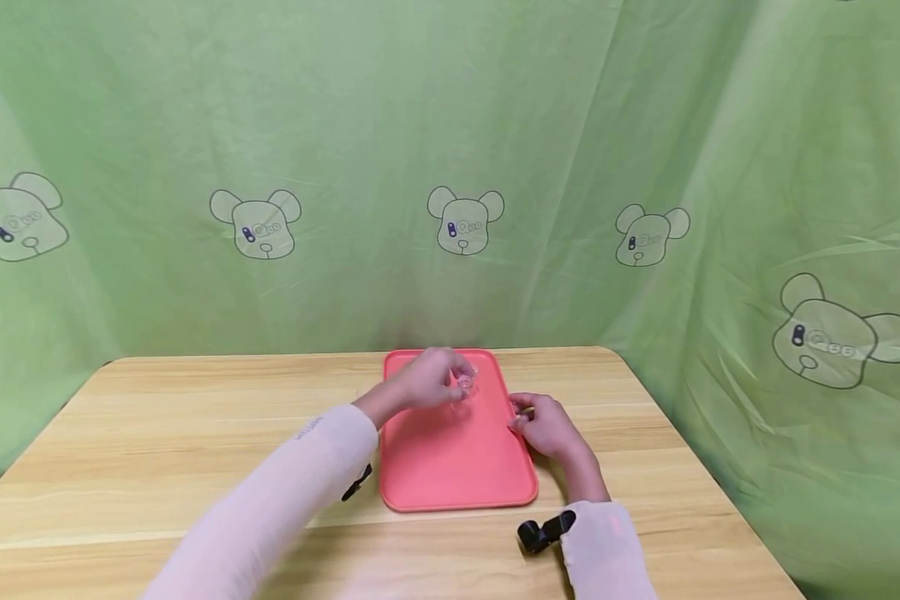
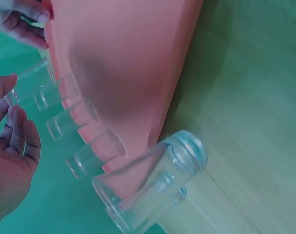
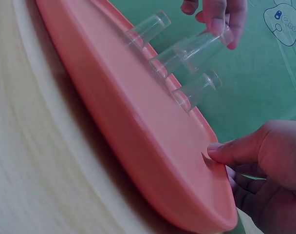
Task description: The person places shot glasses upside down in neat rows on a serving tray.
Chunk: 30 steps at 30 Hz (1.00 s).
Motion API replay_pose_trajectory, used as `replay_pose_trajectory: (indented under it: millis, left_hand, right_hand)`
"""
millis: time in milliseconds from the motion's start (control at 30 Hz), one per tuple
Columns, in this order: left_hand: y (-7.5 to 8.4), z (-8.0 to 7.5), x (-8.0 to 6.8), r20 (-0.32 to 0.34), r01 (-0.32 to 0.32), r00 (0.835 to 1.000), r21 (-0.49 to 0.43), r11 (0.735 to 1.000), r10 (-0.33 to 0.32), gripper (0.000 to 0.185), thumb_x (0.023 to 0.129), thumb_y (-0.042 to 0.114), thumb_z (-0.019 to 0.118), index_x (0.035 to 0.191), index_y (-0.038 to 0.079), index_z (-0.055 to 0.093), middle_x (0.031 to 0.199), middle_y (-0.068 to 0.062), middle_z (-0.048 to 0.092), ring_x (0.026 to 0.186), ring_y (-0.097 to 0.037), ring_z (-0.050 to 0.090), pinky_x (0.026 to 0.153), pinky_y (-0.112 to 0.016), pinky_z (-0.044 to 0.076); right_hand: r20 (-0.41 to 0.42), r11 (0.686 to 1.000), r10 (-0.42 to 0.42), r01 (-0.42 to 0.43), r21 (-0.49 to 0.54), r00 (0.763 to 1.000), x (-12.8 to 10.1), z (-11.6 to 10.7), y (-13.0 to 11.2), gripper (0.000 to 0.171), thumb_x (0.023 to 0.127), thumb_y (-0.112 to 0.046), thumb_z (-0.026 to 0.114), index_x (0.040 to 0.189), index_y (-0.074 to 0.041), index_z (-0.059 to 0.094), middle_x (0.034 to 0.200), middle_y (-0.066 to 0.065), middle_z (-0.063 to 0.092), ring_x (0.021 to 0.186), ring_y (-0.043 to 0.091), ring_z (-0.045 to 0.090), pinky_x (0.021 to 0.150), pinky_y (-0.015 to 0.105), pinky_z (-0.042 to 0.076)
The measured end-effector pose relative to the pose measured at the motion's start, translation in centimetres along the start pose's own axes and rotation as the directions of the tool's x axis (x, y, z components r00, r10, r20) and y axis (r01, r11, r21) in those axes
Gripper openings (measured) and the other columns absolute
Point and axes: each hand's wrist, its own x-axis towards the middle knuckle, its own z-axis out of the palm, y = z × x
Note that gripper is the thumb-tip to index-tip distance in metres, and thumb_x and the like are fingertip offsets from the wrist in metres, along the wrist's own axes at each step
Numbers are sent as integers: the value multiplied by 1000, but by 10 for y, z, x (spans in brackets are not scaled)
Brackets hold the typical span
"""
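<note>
My left hand (image 1: 431,379) is over the far part of a red tray (image 1: 457,475). Its thumb and fingers pinch a small clear glass (image 3: 206,48) near one end, as the right wrist view shows. That glass appears lifted off the tray. Three similar clear glasses (image 2: 97,153) stand in a row on the tray's far end; in the head view the left hand mostly hides them. At the tray's right edge, my right hand (image 1: 547,425) grips the rim, with the thumb (image 3: 226,152) on top and the fingers partly hidden beneath.
A larger clear glass vessel (image 2: 153,180) stands on the wooden table (image 1: 195,467) beside the tray's left edge, in the left wrist view. Green curtains (image 1: 345,275) with bear-head prints hang close behind the table and along its sides.
</note>
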Motion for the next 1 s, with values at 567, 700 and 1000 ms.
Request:
replay_pose_trajectory:
  millis: [567,700,1000]
  left_hand:
    - [11,23,3,30,74,996,141,987,-79,15,93,14,75,108,16,73,103,4,66,102,-15,63,84,-26,51]
    - [11,24,3,27,54,998,165,985,-59,19,93,14,75,112,13,73,107,2,68,103,-16,63,86,-27,52]
    - [10,28,6,30,72,996,174,982,-78,23,94,14,74,117,15,73,110,4,67,109,-12,61,93,-27,51]
  right_hand:
    - [1,1000,24,-24,11,1000,1,1,1,45,93,3,64,137,7,59,114,16,68,87,22,61,80,32,53]
    - [0,1000,25,-25,10,1000,2,0,0,45,93,3,64,137,7,59,114,16,68,87,21,62,80,33,53]
    - [4,1000,32,-32,0,999,1,0,-1,44,94,3,64,137,6,59,113,15,68,87,22,61,80,34,54]
